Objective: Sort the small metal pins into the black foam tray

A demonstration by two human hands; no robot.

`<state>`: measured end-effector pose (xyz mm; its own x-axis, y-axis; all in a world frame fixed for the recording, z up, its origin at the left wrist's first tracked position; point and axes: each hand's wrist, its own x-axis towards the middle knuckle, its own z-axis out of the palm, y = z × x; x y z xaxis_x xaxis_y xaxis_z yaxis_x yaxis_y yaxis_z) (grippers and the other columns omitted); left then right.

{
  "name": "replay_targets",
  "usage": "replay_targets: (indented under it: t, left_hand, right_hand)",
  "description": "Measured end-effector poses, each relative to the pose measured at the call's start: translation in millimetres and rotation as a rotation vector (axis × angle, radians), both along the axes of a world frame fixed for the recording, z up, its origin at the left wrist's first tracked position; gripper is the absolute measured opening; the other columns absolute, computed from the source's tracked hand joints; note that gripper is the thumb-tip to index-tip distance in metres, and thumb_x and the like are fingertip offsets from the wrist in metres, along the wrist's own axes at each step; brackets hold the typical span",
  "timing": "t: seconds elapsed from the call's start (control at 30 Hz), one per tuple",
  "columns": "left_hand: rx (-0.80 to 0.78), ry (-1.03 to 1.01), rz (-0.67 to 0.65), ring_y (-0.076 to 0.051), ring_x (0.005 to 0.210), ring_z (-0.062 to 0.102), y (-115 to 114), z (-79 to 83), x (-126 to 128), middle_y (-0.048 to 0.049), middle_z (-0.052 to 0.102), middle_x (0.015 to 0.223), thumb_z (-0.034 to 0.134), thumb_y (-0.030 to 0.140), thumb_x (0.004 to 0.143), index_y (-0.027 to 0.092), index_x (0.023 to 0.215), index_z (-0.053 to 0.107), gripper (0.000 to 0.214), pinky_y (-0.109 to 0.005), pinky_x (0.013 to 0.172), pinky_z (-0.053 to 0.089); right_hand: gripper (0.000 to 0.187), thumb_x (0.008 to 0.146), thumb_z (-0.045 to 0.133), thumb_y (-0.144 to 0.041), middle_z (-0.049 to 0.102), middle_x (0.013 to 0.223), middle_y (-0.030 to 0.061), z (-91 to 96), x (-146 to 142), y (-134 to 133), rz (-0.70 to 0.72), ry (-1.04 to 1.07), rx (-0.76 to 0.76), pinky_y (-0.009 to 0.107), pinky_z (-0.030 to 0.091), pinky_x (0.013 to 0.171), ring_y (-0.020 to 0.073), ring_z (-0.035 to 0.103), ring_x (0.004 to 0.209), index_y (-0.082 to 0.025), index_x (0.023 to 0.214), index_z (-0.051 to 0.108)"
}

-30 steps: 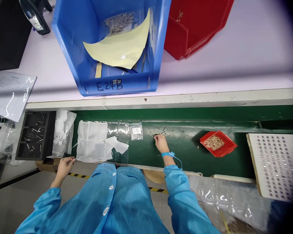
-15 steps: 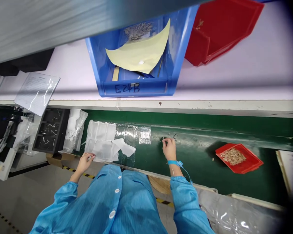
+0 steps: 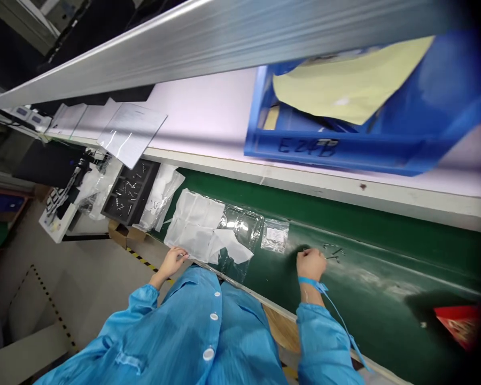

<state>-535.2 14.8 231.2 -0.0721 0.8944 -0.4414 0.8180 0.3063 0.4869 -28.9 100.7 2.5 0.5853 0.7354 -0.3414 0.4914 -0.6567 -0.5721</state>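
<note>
A: What is the right hand [image 3: 310, 263] on?
B: It rests on the green belt [image 3: 369, 299], fingers curled in, just left of a few small pins [image 3: 333, 253]. Whether it pinches one I cannot tell; the fingertips are hidden. A blue strap [image 3: 309, 282] circles the wrist.
A: And the left hand [image 3: 172, 260]?
B: At the near edge of the belt, its fingertips touch the white sheet [image 3: 195, 227]. It lies loosely, gripping nothing that I can see.
A: Any writing?
B: The blue bin [image 3: 344, 149] on the shelf carries handwritten marks, seemingly "E24B", blurred here. The small bag [image 3: 274, 236] between sheet and pins has a white label, too small to read.
A: What else is there?
B: A yellow sheet [image 3: 344, 88] in the bin, a black tray [image 3: 130, 184] at the left, and a red tray [image 3: 463, 323] at the far right.
</note>
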Motion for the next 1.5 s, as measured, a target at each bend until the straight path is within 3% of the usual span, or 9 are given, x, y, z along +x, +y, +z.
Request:
replay_targets:
  t: [0.3, 0.47, 0.57, 0.67, 0.77, 1.0, 1.13, 1.3, 1.5]
  left_hand:
    - [-0.056, -0.316, -0.088, -0.026, 0.113, 0.072, 15, 2.8, 75, -0.0083, 0.081, 0.113, 0.065, 0.045, 0.101, 0.022, 0.094, 0.078, 0.028, -0.036, 0.106, 0.052]
    - [-0.128, -0.569, -0.19, -0.025, 0.114, 0.074, 41, 0.2, 154, -0.009, 0.08, 0.128, 0.071, 0.048, 0.098, 0.02, 0.09, 0.079, 0.03, -0.031, 0.102, 0.055]
    - [-0.214, -0.704, -0.285, -0.026, 0.107, 0.074, 53, -2.2, 193, -0.0094, 0.082, 0.115, 0.074, 0.056, 0.093, 0.019, 0.081, 0.076, 0.039, -0.033, 0.097, 0.055]
    - [-0.302, -0.779, -0.371, -0.022, 0.083, 0.07, 63, -8.6, 211, -0.0055, 0.078, 0.084, 0.07, 0.062, 0.093, 0.017, 0.081, 0.075, 0.046, -0.031, 0.081, 0.054]
    - [-0.36, -0.807, -0.437, -0.02, 0.079, 0.068, 67, -6.4, 207, -0.0036, 0.076, 0.082, 0.07, 0.062, 0.093, 0.017, 0.085, 0.076, 0.046, -0.028, 0.076, 0.052]
    - [-0.377, -0.8, -0.474, -0.021, 0.081, 0.07, 77, 12.2, 158, -0.0057, 0.079, 0.083, 0.072, 0.062, 0.091, 0.017, 0.084, 0.078, 0.046, -0.029, 0.077, 0.053]
    - [-0.282, -0.755, -0.367, -0.021, 0.08, 0.07, 86, 18.8, 103, -0.007, 0.079, 0.082, 0.072, 0.066, 0.09, 0.016, 0.08, 0.077, 0.051, -0.03, 0.08, 0.054]
    - [-0.083, -0.554, -0.107, -0.016, 0.071, 0.065, 107, 20.6, -17, -0.0037, 0.074, 0.071, 0.077, 0.055, 0.089, 0.014, 0.073, 0.075, 0.044, -0.025, 0.071, 0.049]
    - [0.174, -0.331, 0.178, -0.015, 0.071, 0.062, 137, 34.0, -188, -0.0018, 0.075, 0.073, 0.076, 0.042, 0.093, 0.014, 0.084, 0.081, 0.03, -0.024, 0.07, 0.046]
  right_hand:
    - [0.031, 0.104, 0.071, -0.047, 0.07, 0.102, 0.0034, 53.2, 4, -17, -0.111, 0.201, 0.058, 0.038, 0.061, 0.085, 0.0177, 0.068, 0.09, -0.016, 0.108, 0.069]
    - [0.03, 0.104, 0.072, -0.045, 0.068, 0.092, 0.0007, 135.7, -44, -43, -0.04, 0.429, 0.224, 0.033, 0.06, 0.078, 0.0147, 0.066, 0.08, -0.015, 0.1, 0.068]
    - [0.032, 0.102, 0.075, -0.045, 0.071, 0.093, 0.0012, 180.3, -92, -68, 0.072, 0.532, 0.309, 0.033, 0.061, 0.078, 0.0145, 0.068, 0.081, -0.015, 0.094, 0.068]
    - [0.031, 0.101, 0.076, -0.045, 0.073, 0.099, 0.0029, 186.9, -124, -80, 0.115, 0.592, 0.371, 0.033, 0.063, 0.08, 0.0154, 0.07, 0.086, -0.016, 0.094, 0.069]
    - [0.033, 0.1, 0.076, -0.046, 0.072, 0.1, 0.0032, 188.3, -135, -91, 0.086, 0.635, 0.434, 0.032, 0.062, 0.078, 0.015, 0.069, 0.085, -0.016, 0.093, 0.068]
    - [0.038, 0.098, 0.076, -0.053, 0.072, 0.098, 0.0033, 204.5, -162, -97, -0.017, 0.646, 0.498, 0.034, 0.061, 0.081, 0.0159, 0.069, 0.086, -0.016, 0.092, 0.068]
    - [0.046, 0.091, 0.08, -0.062, 0.073, 0.087, 0.002, 220.8, -195, -88, -0.078, 0.634, 0.456, 0.036, 0.059, 0.08, 0.0166, 0.069, 0.08, -0.017, 0.092, 0.072]
    - [0.057, 0.069, 0.091, -0.069, 0.08, 0.086, 0.01, 233.8, -280, -59, 0.006, 0.731, 0.337, 0.038, 0.058, 0.076, 0.025, 0.071, 0.079, -0.016, 0.089, 0.081]
    - [0.063, 0.067, 0.089, -0.073, 0.077, 0.077, 0.0094, 230.1, -422, 29, 0.269, 0.826, 0.27, 0.038, 0.057, 0.066, 0.0248, 0.069, 0.069, -0.016, 0.093, 0.081]
